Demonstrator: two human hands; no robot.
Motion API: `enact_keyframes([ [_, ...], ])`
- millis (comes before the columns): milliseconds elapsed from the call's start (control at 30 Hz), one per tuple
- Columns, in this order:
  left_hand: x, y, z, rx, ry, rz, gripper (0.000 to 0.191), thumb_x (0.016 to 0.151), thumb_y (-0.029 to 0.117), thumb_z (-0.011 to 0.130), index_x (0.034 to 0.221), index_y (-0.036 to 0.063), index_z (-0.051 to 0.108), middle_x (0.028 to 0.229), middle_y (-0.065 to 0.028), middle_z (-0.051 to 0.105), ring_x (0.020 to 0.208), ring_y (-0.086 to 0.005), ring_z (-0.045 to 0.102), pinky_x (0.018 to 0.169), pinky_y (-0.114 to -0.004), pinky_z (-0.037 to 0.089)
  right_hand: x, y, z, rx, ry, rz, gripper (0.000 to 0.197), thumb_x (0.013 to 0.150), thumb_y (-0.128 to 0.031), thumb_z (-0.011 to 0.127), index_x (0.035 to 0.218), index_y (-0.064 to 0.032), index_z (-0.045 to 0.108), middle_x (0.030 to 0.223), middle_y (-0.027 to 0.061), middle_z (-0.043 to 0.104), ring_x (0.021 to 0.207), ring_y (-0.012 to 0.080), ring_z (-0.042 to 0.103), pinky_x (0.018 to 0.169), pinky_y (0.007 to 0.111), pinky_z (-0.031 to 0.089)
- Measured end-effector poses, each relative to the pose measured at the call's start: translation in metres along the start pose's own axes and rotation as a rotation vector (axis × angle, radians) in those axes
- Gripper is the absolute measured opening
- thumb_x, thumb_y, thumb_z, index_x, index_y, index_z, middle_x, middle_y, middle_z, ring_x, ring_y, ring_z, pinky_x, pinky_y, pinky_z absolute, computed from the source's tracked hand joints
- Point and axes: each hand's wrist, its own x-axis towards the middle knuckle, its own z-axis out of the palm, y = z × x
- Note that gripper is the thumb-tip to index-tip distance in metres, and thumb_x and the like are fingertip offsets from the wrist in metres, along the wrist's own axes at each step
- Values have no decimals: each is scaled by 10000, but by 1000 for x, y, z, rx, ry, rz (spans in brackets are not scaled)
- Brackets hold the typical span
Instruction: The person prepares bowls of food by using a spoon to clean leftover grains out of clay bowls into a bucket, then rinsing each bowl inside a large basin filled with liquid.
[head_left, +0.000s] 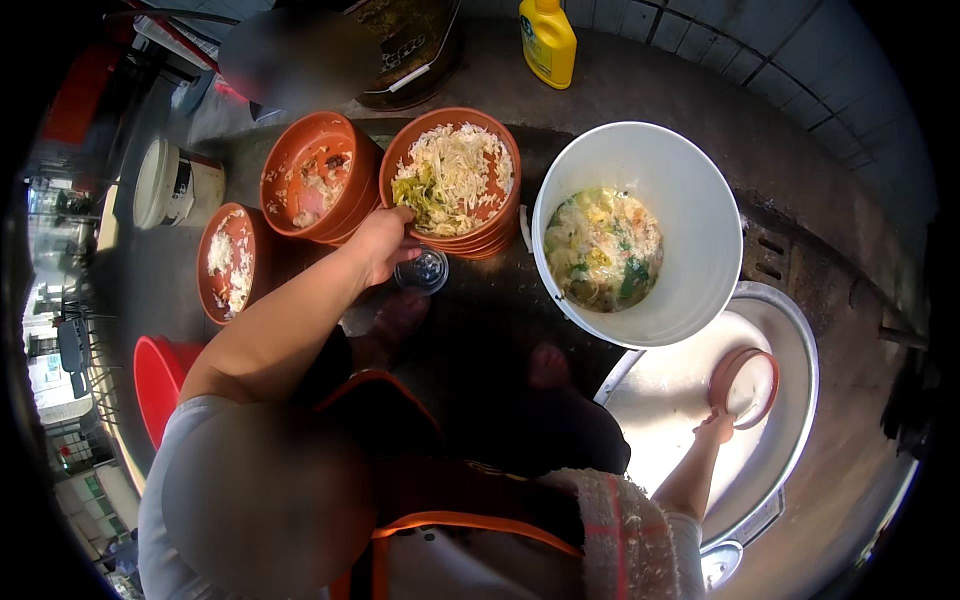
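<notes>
My left hand (386, 244) grips the near-left rim of the top terracotta-coloured bowl (501, 169) of a stack; shredded food, rice and some greens (420, 196) lie in it. Just below that hand is a small clear plastic cup (422, 271). At the lower right my right hand (718, 426) holds the rim of another brown-orange bowl (742, 386), tilted over a wide metal basin (806, 360) with whitish liquid. Between the stack and the basin stands a white plastic bucket (694, 225) containing food scraps in liquid.
Left of my hand are a second bowl stack (289, 150) and a third (206, 262), both with food remains. A red tub (154, 382) and a lidded white pail (202, 187) stand farther left. A yellow bottle (551, 49) and a dark container (420, 75) are by the tiled wall.
</notes>
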Motion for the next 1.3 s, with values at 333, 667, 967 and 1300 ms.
enact_keyframes([
  [333, -14, 25, 6, -92, 12, 26, 337, 885, 20, 322, 1208, -46, 397, 1150, -194, 512, 932, -305, 577, 748, -454, 507, -116, 13, -7, 42, -437, 70, 130, 870, -172, 488, 838, -46, 484, 634, 27, 427, 418, 97, 332, 375, 237, 276],
  [667, -89, 64, 3, -43, -58, 262, 276, 810, 76, 521, 1057, -25, 450, 856, -127, 561, 713, -221, 604, 582, -314, 539, -286, -110, 14, -90, -1330, -488, 466, 921, -57, 413, 1363, -77, 267, 898, 70, 512, 642, 142, 544, 533, 270, 505],
  [967, -114, 75, 25, -198, -404, 579, 461, 810, 38, 513, 1247, -69, 410, 1116, -151, 557, 983, -177, 549, 868, -276, 426, -425, -138, 36, -709, -1491, -1825, 418, 769, -11, 548, 1169, -134, 549, 824, 100, 575, 767, 278, 578, 640, 355, 486],
  [1300, -115, 80, 60, -110, -348, 580, 519, 850, 65, 529, 1333, -13, 357, 1089, -100, 570, 940, -126, 532, 827, -243, 422, -425, -125, 89, -503, -1240, -1484, 268, 835, -84, 535, 1089, -105, 617, 850, 147, 638, 783, 327, 606, 717, 381, 482],
])
